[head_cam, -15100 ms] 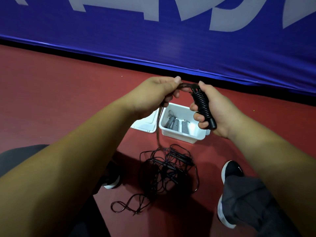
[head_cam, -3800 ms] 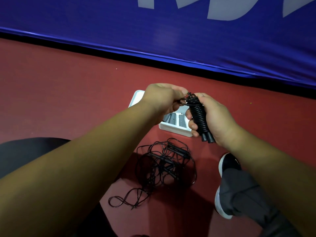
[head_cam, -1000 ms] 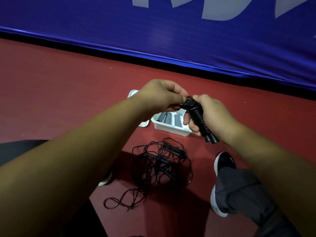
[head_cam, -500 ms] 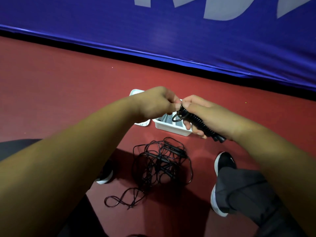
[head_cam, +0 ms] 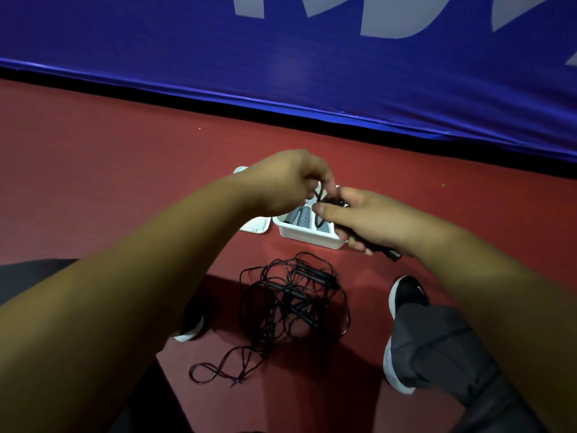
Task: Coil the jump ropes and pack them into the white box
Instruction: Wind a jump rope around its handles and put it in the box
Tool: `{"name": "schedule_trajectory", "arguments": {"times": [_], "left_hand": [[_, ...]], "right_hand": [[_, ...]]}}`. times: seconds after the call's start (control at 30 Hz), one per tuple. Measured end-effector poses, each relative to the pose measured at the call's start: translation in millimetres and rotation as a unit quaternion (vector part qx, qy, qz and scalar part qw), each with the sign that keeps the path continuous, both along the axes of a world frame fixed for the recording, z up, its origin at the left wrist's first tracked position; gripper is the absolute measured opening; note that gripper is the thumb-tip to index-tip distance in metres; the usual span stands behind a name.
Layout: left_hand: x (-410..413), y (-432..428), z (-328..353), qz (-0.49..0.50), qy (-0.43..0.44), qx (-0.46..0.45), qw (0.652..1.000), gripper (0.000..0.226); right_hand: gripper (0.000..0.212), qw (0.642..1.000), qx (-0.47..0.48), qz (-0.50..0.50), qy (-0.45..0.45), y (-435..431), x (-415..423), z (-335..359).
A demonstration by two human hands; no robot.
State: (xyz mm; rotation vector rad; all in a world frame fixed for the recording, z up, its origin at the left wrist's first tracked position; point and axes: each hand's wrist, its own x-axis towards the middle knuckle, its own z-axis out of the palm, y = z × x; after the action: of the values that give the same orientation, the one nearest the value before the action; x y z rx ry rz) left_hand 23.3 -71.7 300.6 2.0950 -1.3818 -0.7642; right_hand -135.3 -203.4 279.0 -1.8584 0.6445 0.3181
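Head view looks down past two bare forearms that meet above a white box [head_cam: 307, 239] on the red floor [head_cam: 93, 189]. The right hand [head_cam: 374, 225] has its fingers wrapped round a coiled jump rope [head_cam: 333, 202], a black bundle lying across the palm with the thumb stretched along its top; the butt ends of the handles poke out below the heel of the hand. The left hand [head_cam: 287, 182] is curled, and its fingertips pinch a loose loop of the same rope's cord right at the upper end of the bundle, so the two hands nearly touch. That spot is blurred, and exactly how the cord runs between the fingers cannot be told. The bundle hangs in the air over the box's right half, not inside it. In the box lie grey handles [head_cam: 300, 219] side by side. A white lid [head_cam: 256, 225] rests flat on the floor just beside the box's left wall. Nearer the person, between the feet, sits a tangle of black jump ropes [head_cam: 293, 303], uncoiled, with one thin loop trailing off to the lower left. A black shoe [head_cam: 409, 295] with a white sole and a grey trouser leg [head_cam: 437, 354] are on the right, and another shoe [head_cam: 191, 327] peeks out under the left forearm. A blue banner [head_cam: 281, 76] with pale lettering stands behind.
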Motion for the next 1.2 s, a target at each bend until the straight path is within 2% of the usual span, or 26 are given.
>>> {"name": "schedule_trajectory", "arguments": {"times": [0.03, 0.1, 0.17, 0.23, 0.27, 0.33, 0.37, 0.43, 0.47, 0.5, 0.57, 0.63, 0.7, 0.77, 0.83, 0.9, 1.03, 1.2], "left_hand": [[4, 0, 1, -0.053, -0.082, 0.017, 0.995, 0.028], [5, 0, -2, -0.113, -0.163, 0.019, 0.980, 0.018], [3, -1, -6, -0.130, -0.188, 0.006, 0.973, 0.017], [4, 0, -5, -0.095, -0.165, -0.005, 0.982, 0.009], [5, 0, -5, -0.053, -0.123, -0.016, 0.991, 0.006], [2, 1, -7, 0.048, 0.015, -0.051, 0.997, 0.007], [-3, 1, -8, 0.095, 0.104, -0.071, 0.987, 0.010], [-11, 0, -10, 0.185, 0.274, -0.103, 0.938, 0.019], [-14, -2, -13, 0.219, 0.325, -0.110, 0.913, 0.022], [-14, -3, -14, 0.236, 0.331, -0.110, 0.907, 0.023], [-9, -4, -15, 0.204, 0.254, -0.086, 0.941, 0.019], [-3, -1, -11, 0.130, 0.183, -0.057, 0.973, 0.009], [-1, 2, -6, 0.048, 0.086, -0.009, 0.995, 0.017], [-3, 2, -5, -0.002, -0.011, 0.040, 0.999, 0.022], [-3, 0, -8, 0.009, -0.053, 0.046, 0.997, 0.013], [-2, -1, -14, 0.054, -0.031, 0.036, 0.997, 0.006], [-8, -1, -19, 0.136, 0.119, -0.024, 0.983, 0.011], [-13, -4, -13, 0.193, 0.195, -0.088, 0.958, 0.011]], "right_hand": [[0.028, 1.000, 0.025, -0.004, 0.001, 1, -2, -1], [0.032, 0.998, 0.060, 0.002, 0.007, 1, -6, -3], [0.033, 0.997, 0.081, 0.006, 0.014, -1, -9, -2], [0.027, 0.995, 0.093, 0.014, 0.016, -2, -11, -3], [0.023, 0.996, 0.086, 0.025, 0.018, -3, -11, -4], [0.021, 0.997, 0.053, 0.052, 0.027, -4, -11, -4], [0.022, 0.997, 0.039, 0.059, 0.031, -4, -11, -3], [0.024, 0.998, 0.014, 0.056, 0.035, -5, -8, -1], [0.023, 0.998, -0.007, 0.053, 0.036, -6, -6, 1], [0.023, 0.997, -0.033, 0.052, 0.036, -6, -4, 2], [0.023, 0.996, -0.063, 0.051, 0.038, -5, -1, 1], [0.027, 0.997, -0.059, 0.038, 0.044, -3, -2, -4], [0.031, 0.997, -0.055, 0.034, 0.047, -4, -4, -7], [0.030, 0.997, -0.048, 0.041, 0.050, -6, -5, -8], [0.027, 0.996, -0.050, 0.047, 0.053, -8, -6, -10], [0.025, 0.995, -0.071, 0.058, 0.048, -8, -8, -14], [0.028, 0.990, -0.120, 0.063, 0.048, -7, -8, -20], [0.026, 0.985, -0.169, 0.030, 0.006, -8, 1, -13]]}}
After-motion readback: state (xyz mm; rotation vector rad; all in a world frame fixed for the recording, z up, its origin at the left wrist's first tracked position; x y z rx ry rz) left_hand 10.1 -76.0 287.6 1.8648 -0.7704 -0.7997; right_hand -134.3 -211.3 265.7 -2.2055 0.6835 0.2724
